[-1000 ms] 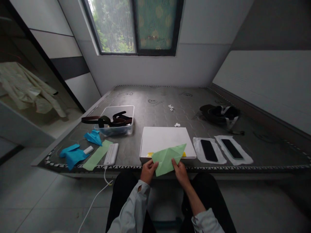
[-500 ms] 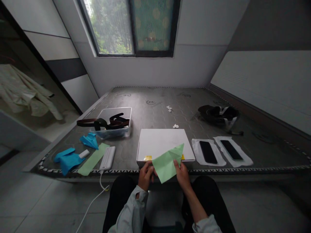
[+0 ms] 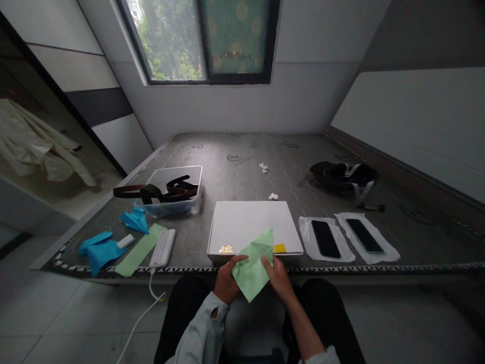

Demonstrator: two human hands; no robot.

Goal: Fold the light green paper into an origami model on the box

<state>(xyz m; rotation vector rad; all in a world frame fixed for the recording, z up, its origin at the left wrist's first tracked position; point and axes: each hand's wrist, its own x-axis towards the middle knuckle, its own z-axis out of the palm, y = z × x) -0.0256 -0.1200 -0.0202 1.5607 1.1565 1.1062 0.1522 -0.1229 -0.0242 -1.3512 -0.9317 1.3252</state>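
A sheet of light green paper, creased and roughly diamond-shaped, is held between my two hands above my lap. My left hand pinches its left corner, thumb on top. On the right edge my right hand grips it the same way, with the thumb on the front and the fingers behind. The paper's top overlaps the front edge of a closed white box, which has a gold sticker and a yellow sticker near its front.
Left stand a clear plastic bin with belts, blue paper pieces, a green strip and a white power strip. To the right lie two phones on white sheets and a dark cap. Crumpled white bits lie behind the box.
The green paper has been turned more upright and drawn slightly down. My left hand has taken its left corner more firmly, and my right hand has moved a little left and down.
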